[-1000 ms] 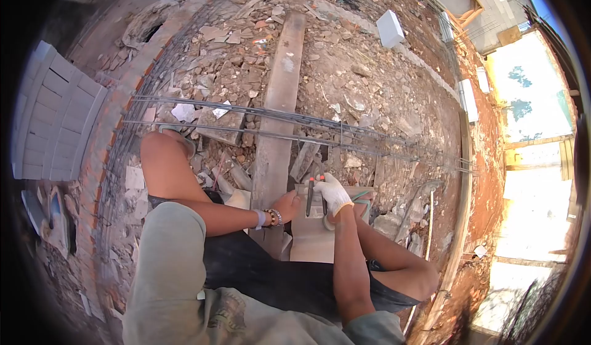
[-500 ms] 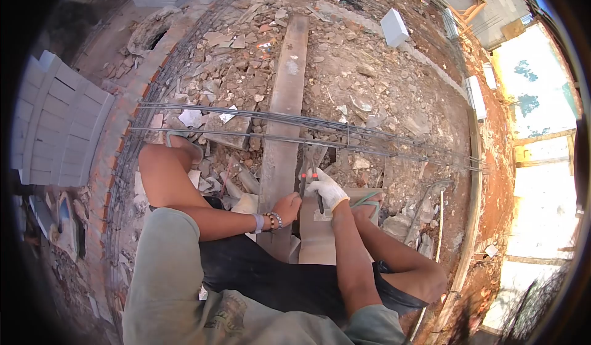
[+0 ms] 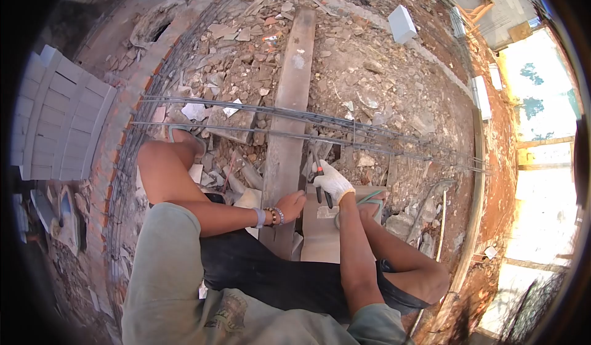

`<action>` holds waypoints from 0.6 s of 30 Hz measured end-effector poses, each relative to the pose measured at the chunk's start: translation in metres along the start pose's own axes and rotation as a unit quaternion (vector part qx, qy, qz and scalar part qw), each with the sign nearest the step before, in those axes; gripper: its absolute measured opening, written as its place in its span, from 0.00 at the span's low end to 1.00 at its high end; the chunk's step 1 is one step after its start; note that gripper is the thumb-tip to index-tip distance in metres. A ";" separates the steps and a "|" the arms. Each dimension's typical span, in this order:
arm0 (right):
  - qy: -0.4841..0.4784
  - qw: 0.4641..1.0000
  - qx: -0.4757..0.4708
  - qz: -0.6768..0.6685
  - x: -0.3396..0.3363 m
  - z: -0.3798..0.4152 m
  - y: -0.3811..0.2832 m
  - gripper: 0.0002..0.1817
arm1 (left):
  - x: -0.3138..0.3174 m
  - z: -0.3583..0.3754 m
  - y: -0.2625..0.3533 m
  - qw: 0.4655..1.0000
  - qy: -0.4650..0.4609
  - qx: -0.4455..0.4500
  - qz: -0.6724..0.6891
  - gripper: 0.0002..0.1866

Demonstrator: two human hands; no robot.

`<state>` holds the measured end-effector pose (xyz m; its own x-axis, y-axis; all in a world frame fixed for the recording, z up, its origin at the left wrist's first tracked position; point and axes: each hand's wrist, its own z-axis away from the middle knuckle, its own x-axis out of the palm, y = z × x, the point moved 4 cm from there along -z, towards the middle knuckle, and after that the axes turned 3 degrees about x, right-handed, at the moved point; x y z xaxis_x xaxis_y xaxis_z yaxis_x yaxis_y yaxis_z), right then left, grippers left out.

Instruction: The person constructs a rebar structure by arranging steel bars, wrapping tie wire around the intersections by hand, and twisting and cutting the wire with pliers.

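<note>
My right hand [image 3: 335, 183], in a white knit glove, is closed round pincers [image 3: 319, 171] with black and orange handles. Their metal head points away from me and reaches the nearer steel rebar [image 3: 246, 129]; whether the jaws grip anything is too small to tell. Bare and wearing bracelets, my left hand [image 3: 290, 207] is closed beside the right edge of a long wooden plank [image 3: 295, 68]. What its fingers hold, if anything, is hidden. Several thin bars [image 3: 215, 103] lie together across the plank, just beyond the nearer rebar.
Broken rubble [image 3: 240, 68] covers the ground around the plank. Grey blocks [image 3: 58, 111] are stacked at the left behind a low brick edge [image 3: 120, 142]. Under my right arm lies a beige board [image 3: 320, 246]. A white block [image 3: 401, 24] stands at the upper right.
My right hand has turned and shifted slightly right with the pincers, whose handles now look closer together. My left hand stays low by the plank. The view has shifted slightly.
</note>
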<state>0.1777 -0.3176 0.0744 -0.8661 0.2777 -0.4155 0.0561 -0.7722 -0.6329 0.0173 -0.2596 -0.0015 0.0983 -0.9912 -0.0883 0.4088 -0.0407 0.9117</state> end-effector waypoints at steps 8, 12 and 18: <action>0.151 0.988 0.029 -0.006 0.030 -0.025 0.032 0.17 | 0.006 -0.004 -0.007 0.999 -0.010 -0.037 0.016 0.25; 0.143 0.974 0.079 -0.157 0.038 -0.006 0.012 0.16 | 0.002 -0.007 -0.003 0.995 -0.029 -0.044 0.088 0.28; 0.039 0.985 0.116 -0.122 0.021 -0.010 0.018 0.27 | -0.016 -0.013 0.025 0.987 -0.121 -0.106 0.028 0.45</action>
<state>0.1657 -0.3200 0.0484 -0.7987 0.5072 -0.3237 -0.2719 -0.7842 -0.5578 0.0378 -0.2427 0.0176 -0.0835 -0.9932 0.0813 0.5921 0.0161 0.8057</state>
